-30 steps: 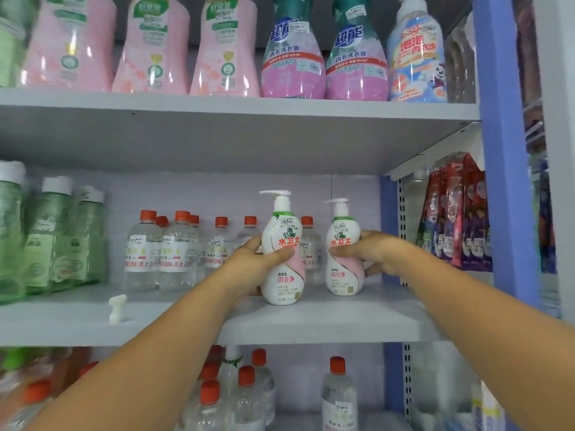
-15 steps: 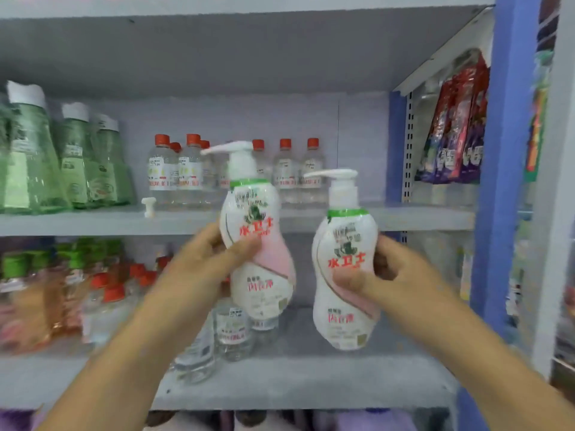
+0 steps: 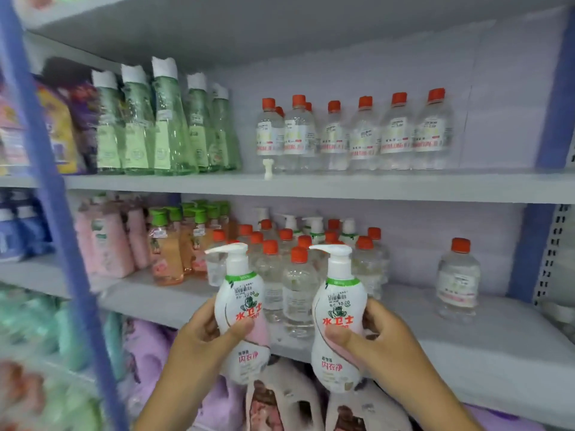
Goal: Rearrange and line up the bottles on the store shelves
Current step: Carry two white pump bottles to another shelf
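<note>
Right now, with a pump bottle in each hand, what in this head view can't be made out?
- Left hand and right hand: fingers hidden behind the left pump bottle and right pump bottle.
- Pump bottles at the back of the lower shelf: bodies hidden by red-capped clear bottles.
- Price stickers: print too small.
- Goods at the left edge: blurred, cut off.

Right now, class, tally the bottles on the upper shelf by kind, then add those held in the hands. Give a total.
green bottles with white caps: 5
clear bottles with red caps: 8
white pump bottles, one in the left hand and one in the right hand: 2
Total: 15
</note>
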Demonstrator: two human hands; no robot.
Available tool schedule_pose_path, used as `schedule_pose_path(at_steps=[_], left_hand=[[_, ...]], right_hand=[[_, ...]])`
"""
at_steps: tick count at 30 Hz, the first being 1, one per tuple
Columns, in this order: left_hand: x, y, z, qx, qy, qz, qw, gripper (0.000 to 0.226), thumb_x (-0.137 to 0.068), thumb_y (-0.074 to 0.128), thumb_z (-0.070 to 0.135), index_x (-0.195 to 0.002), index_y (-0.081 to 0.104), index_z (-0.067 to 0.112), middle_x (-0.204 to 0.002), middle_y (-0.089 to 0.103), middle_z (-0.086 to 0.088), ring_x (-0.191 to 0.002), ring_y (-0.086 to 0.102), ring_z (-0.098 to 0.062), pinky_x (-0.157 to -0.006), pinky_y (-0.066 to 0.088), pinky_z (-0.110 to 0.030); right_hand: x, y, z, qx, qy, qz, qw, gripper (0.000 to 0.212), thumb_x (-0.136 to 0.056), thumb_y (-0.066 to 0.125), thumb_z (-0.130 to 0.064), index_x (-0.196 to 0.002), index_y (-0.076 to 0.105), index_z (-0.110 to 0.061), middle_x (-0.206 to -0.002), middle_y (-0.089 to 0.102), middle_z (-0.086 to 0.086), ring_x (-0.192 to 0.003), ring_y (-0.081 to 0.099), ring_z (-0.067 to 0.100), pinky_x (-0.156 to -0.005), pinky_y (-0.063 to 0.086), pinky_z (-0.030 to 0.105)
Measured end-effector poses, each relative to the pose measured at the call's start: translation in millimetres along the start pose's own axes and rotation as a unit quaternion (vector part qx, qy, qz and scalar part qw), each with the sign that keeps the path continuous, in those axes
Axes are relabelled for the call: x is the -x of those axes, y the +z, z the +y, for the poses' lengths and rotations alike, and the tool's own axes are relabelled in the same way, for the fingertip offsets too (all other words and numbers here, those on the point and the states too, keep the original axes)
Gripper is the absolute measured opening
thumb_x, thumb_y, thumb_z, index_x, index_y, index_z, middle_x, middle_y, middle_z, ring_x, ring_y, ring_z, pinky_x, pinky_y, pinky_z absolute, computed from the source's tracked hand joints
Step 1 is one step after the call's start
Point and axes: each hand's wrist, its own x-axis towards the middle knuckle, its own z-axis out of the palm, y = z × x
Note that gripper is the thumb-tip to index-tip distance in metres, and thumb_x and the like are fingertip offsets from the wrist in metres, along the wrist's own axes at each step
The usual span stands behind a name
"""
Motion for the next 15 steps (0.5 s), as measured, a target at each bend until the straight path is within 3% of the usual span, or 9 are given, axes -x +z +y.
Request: schedule_pose_path(at_steps=[3,7,15], left_hand=[[-14,-43,0,-0.007,-0.006,0.028,1.000,0.056,-0.064,0.089,0.034,-0.117,0.072,0.027,-0.105,0.079,0.000,-0.098,0.075,-0.020,-0.077,0.058,-0.037],[-45,-97,-13,-0.006,0.002,0.069,0.998,0.039,-0.081,0.078,0.010,-0.116,0.072,0.025,-0.104,0.079,-0.002,-0.095,0.074,-0.022,-0.081,0.056,-0.040],[-137,-193,-35,-0.001,0.022,0.034,0.999,0.048,-0.087,0.077,0.013,-0.127,0.067,0.037,-0.110,0.078,0.008,-0.103,0.073,-0.014,-0.091,0.057,-0.043]], right_hand=[[-12,39,-8,-0.016,-0.010,-0.030,0.999,0.032,-0.079,0.083,-0.033,-0.108,0.071,-0.035,-0.101,0.076,-0.022,-0.094,0.070,-0.004,-0.081,0.051,0.023],[-33,92,-19,-0.014,-0.017,-0.044,0.999,0.034,-0.078,0.084,-0.035,-0.109,0.071,-0.035,-0.102,0.076,-0.020,-0.095,0.071,-0.001,-0.085,0.053,0.026],[-94,220,-39,-0.009,-0.023,-0.006,1.000,0.029,-0.081,0.082,-0.029,-0.105,0.070,-0.039,-0.100,0.075,-0.024,-0.092,0.070,-0.003,-0.072,0.049,0.014]])
